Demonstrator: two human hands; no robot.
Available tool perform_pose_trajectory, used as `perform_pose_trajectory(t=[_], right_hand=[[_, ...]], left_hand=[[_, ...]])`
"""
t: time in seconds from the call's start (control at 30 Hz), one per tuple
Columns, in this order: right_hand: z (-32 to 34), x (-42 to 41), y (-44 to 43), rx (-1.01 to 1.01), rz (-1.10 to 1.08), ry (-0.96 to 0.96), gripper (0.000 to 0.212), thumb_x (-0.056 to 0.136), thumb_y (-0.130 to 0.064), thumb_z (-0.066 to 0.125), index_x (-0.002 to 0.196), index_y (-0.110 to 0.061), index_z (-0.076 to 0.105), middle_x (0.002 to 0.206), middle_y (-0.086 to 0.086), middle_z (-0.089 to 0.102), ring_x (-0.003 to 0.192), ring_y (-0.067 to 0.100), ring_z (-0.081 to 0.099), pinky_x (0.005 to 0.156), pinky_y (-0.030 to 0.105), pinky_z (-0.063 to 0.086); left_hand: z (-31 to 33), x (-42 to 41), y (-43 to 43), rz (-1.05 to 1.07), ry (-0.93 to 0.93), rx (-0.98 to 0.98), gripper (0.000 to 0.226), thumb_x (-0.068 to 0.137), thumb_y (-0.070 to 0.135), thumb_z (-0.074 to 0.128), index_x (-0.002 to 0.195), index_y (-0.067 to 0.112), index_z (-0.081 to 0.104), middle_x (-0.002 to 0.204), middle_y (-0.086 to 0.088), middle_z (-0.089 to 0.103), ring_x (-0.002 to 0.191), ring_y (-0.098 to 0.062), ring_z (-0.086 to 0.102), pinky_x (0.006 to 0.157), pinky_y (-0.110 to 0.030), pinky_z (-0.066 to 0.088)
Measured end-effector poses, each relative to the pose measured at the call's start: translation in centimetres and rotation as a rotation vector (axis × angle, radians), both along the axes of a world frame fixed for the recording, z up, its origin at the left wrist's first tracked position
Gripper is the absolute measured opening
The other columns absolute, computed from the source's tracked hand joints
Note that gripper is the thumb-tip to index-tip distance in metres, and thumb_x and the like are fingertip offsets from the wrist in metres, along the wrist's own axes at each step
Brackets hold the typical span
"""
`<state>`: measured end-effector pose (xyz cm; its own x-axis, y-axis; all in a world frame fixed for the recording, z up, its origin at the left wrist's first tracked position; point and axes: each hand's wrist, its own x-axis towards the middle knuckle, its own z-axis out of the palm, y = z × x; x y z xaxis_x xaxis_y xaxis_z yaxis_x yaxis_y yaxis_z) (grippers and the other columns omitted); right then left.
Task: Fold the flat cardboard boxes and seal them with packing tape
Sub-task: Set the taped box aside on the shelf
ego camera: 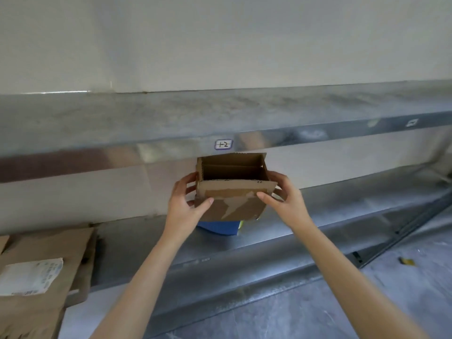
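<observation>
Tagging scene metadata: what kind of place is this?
Likely a stockroom or packing area: metal shelving with a handwritten label, flattened cardboard lying on it, and an open cardboard box.

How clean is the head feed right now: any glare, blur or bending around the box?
Head view, centre: cardboard box, left hand and right hand are fairly sharp in soft, even light. Head view, above them: the steel shelf lip shows bright reflections beside the handwritten label. Head view, edges: shelf lines bow from the wide lens and look smeared.
</observation>
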<state>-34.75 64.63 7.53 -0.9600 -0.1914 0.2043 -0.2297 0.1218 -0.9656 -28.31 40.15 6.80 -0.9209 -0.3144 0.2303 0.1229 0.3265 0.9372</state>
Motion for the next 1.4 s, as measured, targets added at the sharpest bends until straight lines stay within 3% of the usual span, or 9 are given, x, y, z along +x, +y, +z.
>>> perform_pose_trajectory(t=[0.17,0.4,0.6,0.77,0.9,1.0,1.13,1.27,1.4], right_hand=[[-0.5,-1.5,7.6,0.047,-0.071,-0.007,0.055,0.083,-0.011,0.077,0.131,-0.022,0.053,0.129,-0.003,0.062,0.120,0.012,0.059,0.099,0.027,0.051],[-0.2,-4.1,18.9,0.088,-0.116,-0.045,0.056,0.083,-0.015,0.077,0.134,-0.020,0.054,0.129,-0.006,0.062,0.119,0.006,0.058,0.098,0.021,0.050],[-0.4,-6.3,27.5,0.124,-0.145,-0.053,0.054,0.082,-0.017,0.078,0.131,-0.025,0.056,0.128,-0.009,0.062,0.118,0.004,0.058,0.096,0.020,0.050],[-0.8,-8.2,33.5,0.123,-0.193,-0.059,0.055,0.082,-0.010,0.077,0.132,-0.021,0.056,0.127,-0.012,0.062,0.118,0.001,0.058,0.090,0.012,0.048],[-1.2,-10.9,37.6,0.156,-0.227,-0.072,0.057,0.083,-0.012,0.077,0.134,-0.022,0.055,0.129,-0.014,0.061,0.119,-0.003,0.055,0.092,0.021,0.052],[-1.5,-13.6,40.2,0.233,-0.245,-0.057,0.058,0.083,-0.015,0.078,0.136,-0.023,0.055,0.127,-0.020,0.058,0.119,-0.005,0.052,0.089,0.024,0.053],[-2.0,-17.3,43.7,0.247,-0.254,-0.067,0.060,0.084,-0.013,0.077,0.137,-0.024,0.052,0.130,-0.014,0.057,0.123,0.013,0.054,0.092,0.035,0.054],[-1.8,-20.3,46.9,0.266,-0.253,-0.079,0.059,0.084,-0.014,0.077,0.136,-0.025,0.051,0.131,-0.017,0.056,0.123,-0.001,0.050,0.102,0.038,0.049],[-2.1,-22.8,50.1,0.273,-0.248,-0.109,0.062,0.082,-0.017,0.080,0.136,-0.025,0.052,0.132,-0.014,0.058,0.122,0.009,0.054,0.100,0.042,0.051]], left_hand=[[-1.0,-3.5,6.7,-0.089,-0.029,-0.024,0.063,0.081,0.019,0.082,0.132,0.034,0.047,0.136,0.002,0.054,0.121,-0.011,0.054,0.092,-0.023,0.052],[-1.6,-7.3,18.0,-0.142,-0.032,-0.008,0.062,0.081,0.017,0.082,0.129,0.036,0.047,0.131,0.005,0.055,0.111,0.011,0.051,0.091,-0.012,0.046],[-2.9,-10.1,26.8,-0.145,-0.059,0.005,0.063,0.081,0.018,0.082,0.134,0.029,0.049,0.132,0.010,0.054,0.120,-0.004,0.049,0.088,-0.006,0.039],[-3.6,-13.2,32.6,-0.200,-0.091,0.035,0.066,0.080,0.018,0.083,0.137,0.026,0.050,0.134,0.010,0.054,0.123,-0.007,0.051,0.103,-0.037,0.050],[-3.9,-16.7,36.0,-0.232,-0.109,0.017,0.066,0.079,0.021,0.083,0.136,0.027,0.050,0.133,0.008,0.055,0.122,-0.012,0.055,0.101,-0.044,0.052],[-4.1,-19.9,38.2,-0.252,-0.117,-0.020,0.064,0.080,0.022,0.083,0.134,0.028,0.049,0.134,0.006,0.055,0.121,-0.014,0.055,0.100,-0.037,0.052],[-4.7,-24.1,41.5,-0.298,-0.136,0.007,0.061,0.079,0.020,0.083,0.128,0.034,0.049,0.132,0.008,0.055,0.120,-0.012,0.056,0.094,-0.031,0.055],[-4.6,-27.0,44.9,-0.319,-0.175,0.053,0.061,0.079,0.015,0.083,0.128,0.030,0.049,0.125,0.012,0.054,0.106,-0.002,0.058,0.075,-0.009,0.052],[-4.7,-29.1,47.8,-0.361,-0.205,0.066,0.061,0.079,0.014,0.083,0.129,0.029,0.050,0.118,0.022,0.056,0.102,0.005,0.058,0.071,-0.008,0.050]])
